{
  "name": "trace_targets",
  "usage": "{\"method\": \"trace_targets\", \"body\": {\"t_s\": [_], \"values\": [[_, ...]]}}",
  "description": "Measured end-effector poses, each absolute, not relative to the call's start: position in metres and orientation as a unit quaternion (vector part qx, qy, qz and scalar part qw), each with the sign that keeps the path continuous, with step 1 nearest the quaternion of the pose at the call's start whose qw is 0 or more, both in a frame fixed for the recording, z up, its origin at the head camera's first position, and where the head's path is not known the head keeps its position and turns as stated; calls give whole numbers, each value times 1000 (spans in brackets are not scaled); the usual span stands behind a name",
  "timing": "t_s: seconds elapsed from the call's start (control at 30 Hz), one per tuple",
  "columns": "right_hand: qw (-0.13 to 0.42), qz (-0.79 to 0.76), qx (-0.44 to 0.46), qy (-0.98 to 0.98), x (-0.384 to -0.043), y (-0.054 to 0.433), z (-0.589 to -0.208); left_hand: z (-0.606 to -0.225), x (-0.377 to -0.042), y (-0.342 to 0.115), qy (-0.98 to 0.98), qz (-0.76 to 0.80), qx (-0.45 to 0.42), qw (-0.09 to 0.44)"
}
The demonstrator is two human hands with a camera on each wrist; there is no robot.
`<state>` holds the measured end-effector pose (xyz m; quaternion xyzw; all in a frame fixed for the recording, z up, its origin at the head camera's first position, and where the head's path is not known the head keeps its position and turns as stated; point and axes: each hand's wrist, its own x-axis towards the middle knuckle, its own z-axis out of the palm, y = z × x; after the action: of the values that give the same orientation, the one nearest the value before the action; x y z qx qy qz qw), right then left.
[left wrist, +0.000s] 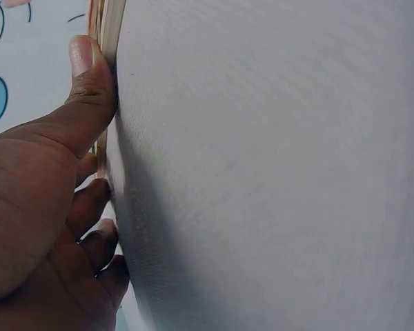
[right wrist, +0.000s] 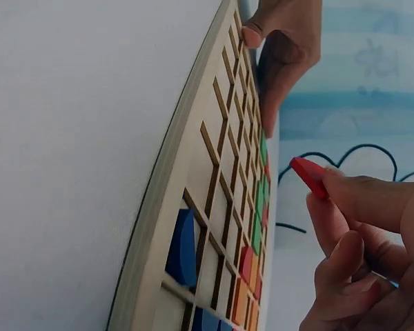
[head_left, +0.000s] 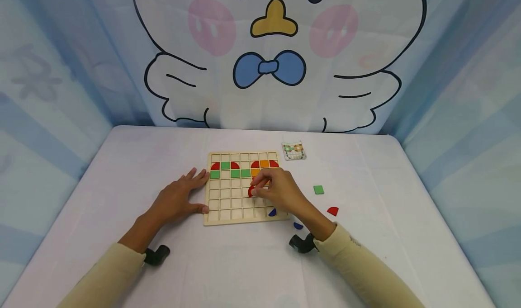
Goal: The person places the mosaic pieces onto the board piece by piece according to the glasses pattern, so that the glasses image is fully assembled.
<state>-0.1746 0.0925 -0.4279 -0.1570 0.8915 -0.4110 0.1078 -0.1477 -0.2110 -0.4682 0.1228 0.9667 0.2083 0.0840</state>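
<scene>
A square wooden grid board (head_left: 225,204) lies on the white table. My left hand (head_left: 174,200) rests at its left edge, thumb and fingertips touching the side; the left wrist view shows the thumb (left wrist: 90,89) against that edge. Between thumb and fingertips, my right hand (head_left: 282,191) pinches a red quarter-circle tile (right wrist: 310,176), held above the board's middle. Red, green and orange tiles fill cells in the upper rows, such as a green square tile (head_left: 225,165) and an orange square tile (head_left: 264,163). A blue tile (head_left: 272,212) sits near the lower right. My right hand hides some cells.
A small pattern card (head_left: 294,151) lies behind the board's right corner. Right of the board are a loose green square tile (head_left: 319,189), a red quarter-circle tile (head_left: 333,210) and a blue curved tile (head_left: 298,225). A printed curtain (head_left: 268,104) hangs behind the table.
</scene>
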Motion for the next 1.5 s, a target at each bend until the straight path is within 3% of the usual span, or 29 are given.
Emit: {"method": "trace_targets", "body": {"t_s": [0.5, 0.77, 1.0, 1.5], "values": [[124, -399, -220, 881, -187, 56, -431, -471, -150, -212, 965, 213, 124, 85], [135, -409, -206, 879, -193, 34, -429, -472, -151, -212, 965, 214, 127, 83], [108, -374, -207, 898, -205, 15, -431, -470, -149, -213, 964, 218, 133, 80], [140, -325, -170, 920, -217, -13, -444, -471, -149, -214, 964, 216, 135, 73]]}}
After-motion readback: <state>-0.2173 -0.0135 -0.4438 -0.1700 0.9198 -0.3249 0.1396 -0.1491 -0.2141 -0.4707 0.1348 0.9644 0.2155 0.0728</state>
